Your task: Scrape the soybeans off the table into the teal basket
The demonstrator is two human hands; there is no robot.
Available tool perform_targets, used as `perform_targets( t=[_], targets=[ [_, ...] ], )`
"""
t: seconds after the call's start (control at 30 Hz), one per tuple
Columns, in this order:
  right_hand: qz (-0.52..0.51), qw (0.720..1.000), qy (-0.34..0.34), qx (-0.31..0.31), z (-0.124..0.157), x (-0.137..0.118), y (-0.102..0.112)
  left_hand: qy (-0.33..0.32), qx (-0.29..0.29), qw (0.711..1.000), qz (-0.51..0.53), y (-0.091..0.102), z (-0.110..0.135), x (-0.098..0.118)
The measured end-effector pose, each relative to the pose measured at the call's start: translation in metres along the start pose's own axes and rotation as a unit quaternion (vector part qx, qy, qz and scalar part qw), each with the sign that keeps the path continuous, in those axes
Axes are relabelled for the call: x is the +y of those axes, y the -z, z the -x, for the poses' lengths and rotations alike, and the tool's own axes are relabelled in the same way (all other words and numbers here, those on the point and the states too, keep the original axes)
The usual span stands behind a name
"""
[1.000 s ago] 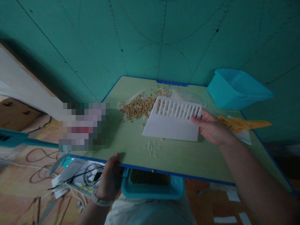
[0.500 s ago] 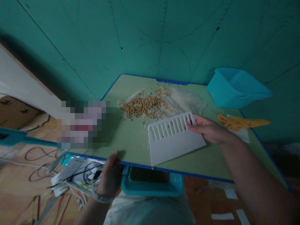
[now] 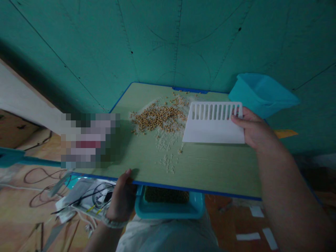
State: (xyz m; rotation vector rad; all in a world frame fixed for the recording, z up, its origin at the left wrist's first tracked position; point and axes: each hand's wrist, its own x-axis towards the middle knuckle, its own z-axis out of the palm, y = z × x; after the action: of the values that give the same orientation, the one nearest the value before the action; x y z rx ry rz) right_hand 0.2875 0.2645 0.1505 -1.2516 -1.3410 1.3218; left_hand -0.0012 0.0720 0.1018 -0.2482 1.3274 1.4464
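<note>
My right hand (image 3: 254, 127) is closed on the right end of a white slotted plastic scraper (image 3: 214, 131), its thumb near the slots. The scraper is above the table, covering part of the pale grains. To its left, a pile of yellow-brown soybeans (image 3: 157, 117) lies mixed with white rice-like grains (image 3: 166, 141). My left hand (image 3: 123, 196) grips the front edge of the small pale-green table (image 3: 217, 168), thumb on top and fingers hidden beneath. Below that edge, a turquoise tub (image 3: 170, 212) on my lap holds small dark-green grains (image 3: 165, 195).
A turquoise container (image 3: 252, 99) stands at the table's back right, with an orange cloth (image 3: 287, 133) partly hidden behind my right forearm. A green wall (image 3: 157, 42) rises behind the table. Cables and a white box (image 3: 78, 192) are at lower left. A pixelated patch covers the left side.
My right hand has moved the scraper up and to the right, away from the table's front, uncovering scattered grains and a stray bean. The left hand stays at the table edge.
</note>
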Motion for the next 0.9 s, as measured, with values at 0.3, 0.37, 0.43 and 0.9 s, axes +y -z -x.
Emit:
perform_targets(
  t=[0.3,0.37,0.43,0.9],
  targets=[
    [0.036,0.997,-0.023,-0.059,0.005,0.003,-0.006,0.0,-0.007,1.0,-0.002,-0.002,0.003,-0.001],
    [0.02,0.997,-0.032,-0.062,0.006,0.003,-0.007,0.011,-0.007,1.0,-0.003,-0.002,0.002,-0.001],
    [0.011,0.997,-0.037,-0.066,0.006,0.003,-0.007,0.009,-0.009,1.0,-0.005,-0.001,0.001,-0.001],
    [0.017,0.996,-0.03,-0.084,0.012,-0.001,-0.012,-0.009,-0.004,1.0,-0.015,-0.002,0.004,-0.001]
  ],
)
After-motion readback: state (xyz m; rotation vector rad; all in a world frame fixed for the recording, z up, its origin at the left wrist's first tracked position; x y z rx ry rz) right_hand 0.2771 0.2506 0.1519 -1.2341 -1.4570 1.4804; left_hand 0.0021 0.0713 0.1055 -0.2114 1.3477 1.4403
